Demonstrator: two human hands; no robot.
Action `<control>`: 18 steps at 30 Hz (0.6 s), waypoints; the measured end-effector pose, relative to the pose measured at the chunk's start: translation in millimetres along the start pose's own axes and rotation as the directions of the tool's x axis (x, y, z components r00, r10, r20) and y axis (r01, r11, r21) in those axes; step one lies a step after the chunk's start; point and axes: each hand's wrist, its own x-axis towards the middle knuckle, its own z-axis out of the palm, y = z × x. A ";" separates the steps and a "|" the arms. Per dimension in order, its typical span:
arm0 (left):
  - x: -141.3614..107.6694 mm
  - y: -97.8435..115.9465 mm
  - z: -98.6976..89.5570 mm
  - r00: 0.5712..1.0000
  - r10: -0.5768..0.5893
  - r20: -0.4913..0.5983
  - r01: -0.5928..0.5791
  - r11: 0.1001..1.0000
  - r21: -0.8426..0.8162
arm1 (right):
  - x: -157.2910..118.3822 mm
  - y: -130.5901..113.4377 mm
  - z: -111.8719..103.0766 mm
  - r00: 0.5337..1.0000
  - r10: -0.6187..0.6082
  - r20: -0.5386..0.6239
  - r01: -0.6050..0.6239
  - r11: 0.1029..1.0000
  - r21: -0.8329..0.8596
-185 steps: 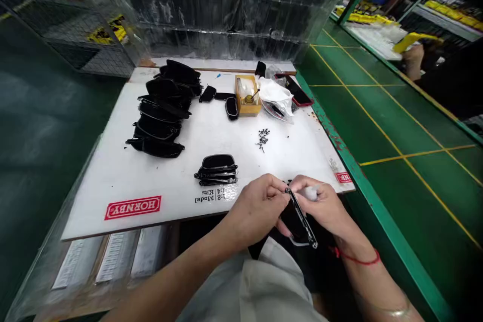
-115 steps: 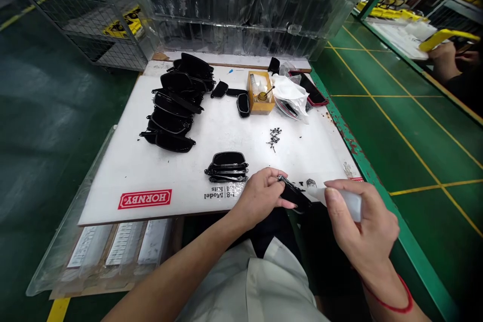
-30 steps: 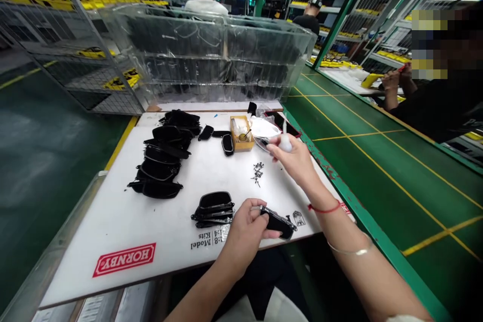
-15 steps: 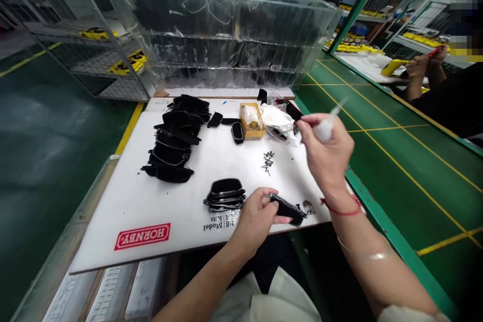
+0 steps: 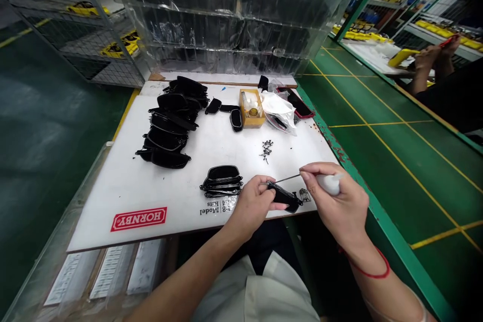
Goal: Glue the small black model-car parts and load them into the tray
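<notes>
"What's in the wooden box (image 5: 252,122) beyond the fingers of both hands?"

"A small round pot (image 5: 253,112) and some clear, crumpled plastic. Right beside it, also beyond the fingers, a clear bag (image 5: 291,130) lies around and under white wrapping (image 5: 278,104)."

"And farthest from the fingers?"

"A big plastic-wrapped container (image 5: 226,35); its contents look dark, too blurred to name."

"Where's the black piece (image 5: 284,197)?"

"At the table's near edge, clamped between the thumb and fingers of the left hand (image 5: 253,207). It's glossy, flat-faced and tilted, with a shiny narrow rim and a small tab at the end away from those fingers."

"The right hand (image 5: 339,204)?"

"Thumb and fingertips pinched on a thin rod (image 5: 289,178), its far end at the piece's top corner, close to the left fingertips. A whitish bottle (image 5: 329,184) sits in the same grip, behind the fingertips."
</notes>
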 end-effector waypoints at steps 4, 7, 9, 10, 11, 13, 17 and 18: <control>2.7 -3.2 -1.4 1.000 0.014 0.009 -0.013 1.000 -0.006 | -1.1 0.6 -0.1 0.999 -0.037 0.030 0.036 0.999 0.038; 3.5 -3.9 -1.3 1.000 0.011 0.008 -0.011 1.000 -0.012 | 7.2 -0.7 -4.6 0.999 -0.021 -0.038 0.022 0.999 0.032; 2.9 -3.8 -0.7 1.000 0.009 0.010 -0.009 1.000 0.001 | 21.9 -0.7 -4.5 0.993 0.001 -0.122 0.001 1.000 0.017; 2.3 -3.8 -0.5 1.000 0.008 0.017 -0.008 1.000 0.008 | 32.2 -0.4 -2.2 0.986 0.010 -0.164 -0.007 1.000 0.020; 1.5 -4.1 -0.4 1.000 0.004 0.027 -0.004 1.000 0.012 | 44.2 0.2 1.9 0.980 0.017 -0.198 -0.011 0.999 0.033; -0.5 -5.4 -0.7 0.998 -0.012 0.055 0.011 1.000 0.023 | 70.9 2.0 15.3 0.969 0.013 -0.247 0.007 0.997 0.083; -6.3 -9.3 -3.8 0.997 -0.022 0.068 0.017 0.997 0.078 | 118.9 8.9 55.5 0.944 -0.124 -0.305 0.162 0.981 0.103; -8.2 -9.6 -4.7 0.998 -0.028 0.065 0.022 0.996 0.089 | 127.1 11.4 65.9 0.936 -0.176 -0.305 0.209 0.975 0.078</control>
